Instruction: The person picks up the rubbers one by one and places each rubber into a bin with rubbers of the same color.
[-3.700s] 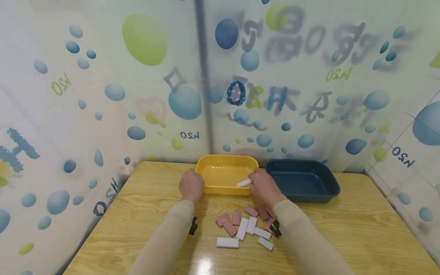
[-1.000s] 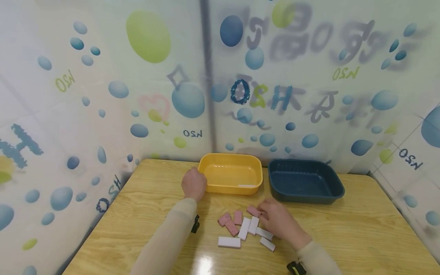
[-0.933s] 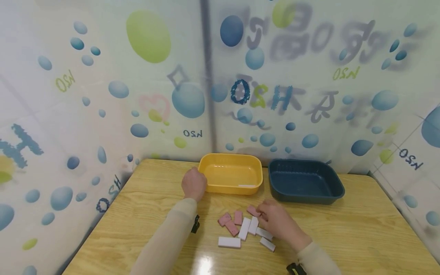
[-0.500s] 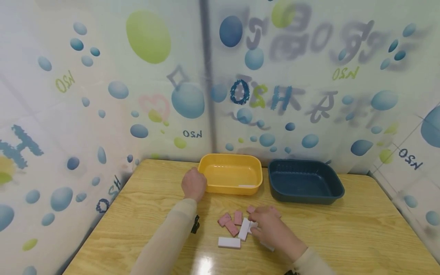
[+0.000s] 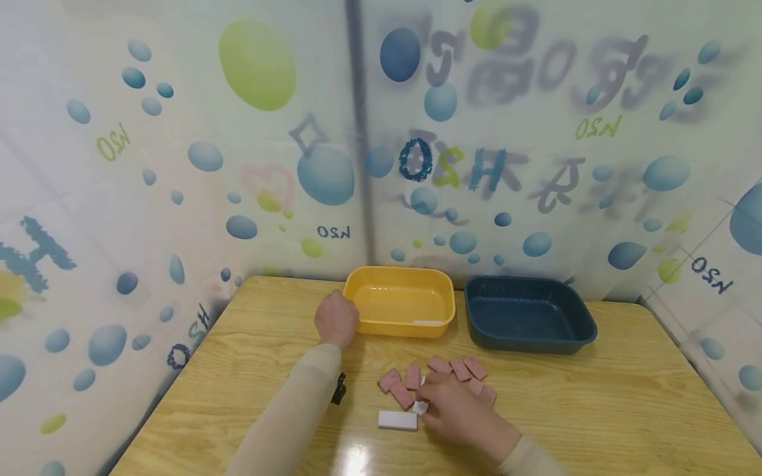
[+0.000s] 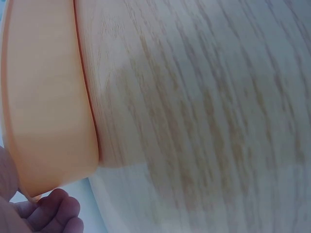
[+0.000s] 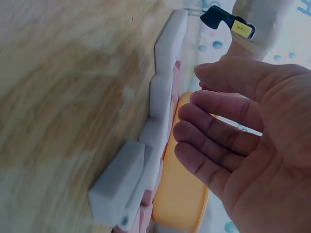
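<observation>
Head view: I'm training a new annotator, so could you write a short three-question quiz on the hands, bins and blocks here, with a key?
1. True or false: the left hand grips one end of the yellow bin.
2. What shows inside that bin?
A) a pink block
B) a white block
C) a spoon
3. Fill in the colour: in the head view, the bin standing just right of the yellow one is ____.

Key:
1. True
2. B
3. Dark blue (the dark blue bin)
</observation>
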`<state>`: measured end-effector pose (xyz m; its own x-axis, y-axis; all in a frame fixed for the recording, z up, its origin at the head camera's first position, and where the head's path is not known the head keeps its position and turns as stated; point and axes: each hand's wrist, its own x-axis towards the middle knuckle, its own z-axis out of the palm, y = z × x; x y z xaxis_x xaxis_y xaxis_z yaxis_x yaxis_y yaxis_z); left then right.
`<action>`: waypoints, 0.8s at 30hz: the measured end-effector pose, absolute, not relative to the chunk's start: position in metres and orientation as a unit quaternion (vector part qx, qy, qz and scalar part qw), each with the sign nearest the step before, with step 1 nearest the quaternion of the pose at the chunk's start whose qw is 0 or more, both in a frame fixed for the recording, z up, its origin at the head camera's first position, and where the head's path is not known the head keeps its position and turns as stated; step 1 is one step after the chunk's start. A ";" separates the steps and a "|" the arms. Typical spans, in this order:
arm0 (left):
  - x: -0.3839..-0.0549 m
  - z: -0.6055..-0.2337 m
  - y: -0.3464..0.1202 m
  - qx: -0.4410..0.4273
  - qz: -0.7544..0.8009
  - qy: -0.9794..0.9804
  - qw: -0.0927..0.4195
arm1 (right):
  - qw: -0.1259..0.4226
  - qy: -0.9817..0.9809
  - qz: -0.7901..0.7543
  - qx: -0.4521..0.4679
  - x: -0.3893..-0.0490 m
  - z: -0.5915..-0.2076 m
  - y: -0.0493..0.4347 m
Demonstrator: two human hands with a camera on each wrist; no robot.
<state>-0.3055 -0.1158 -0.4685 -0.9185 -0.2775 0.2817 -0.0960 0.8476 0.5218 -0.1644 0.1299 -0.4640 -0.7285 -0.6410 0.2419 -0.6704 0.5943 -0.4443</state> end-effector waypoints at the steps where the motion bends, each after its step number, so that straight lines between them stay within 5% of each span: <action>1: -0.305 -0.468 -0.116 0.099 -0.258 -0.945 0.175 | 0.026 -0.892 0.260 0.369 -0.164 -0.464 0.129; 11: -0.306 -0.467 -0.116 0.108 -0.262 -0.945 0.163 | -0.022 -0.901 0.222 0.372 -0.163 -0.467 0.118; 24: -0.304 -0.465 -0.116 0.104 -0.262 -0.946 0.162 | 0.020 -0.900 0.184 0.394 -0.160 -0.469 0.112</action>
<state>-0.3042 -0.1160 -0.4653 -0.9259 -0.2822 0.2510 -0.1128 0.8408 0.5294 -0.1599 0.1117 -0.4687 -0.6889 -0.7017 0.1819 -0.7167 0.6217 -0.3160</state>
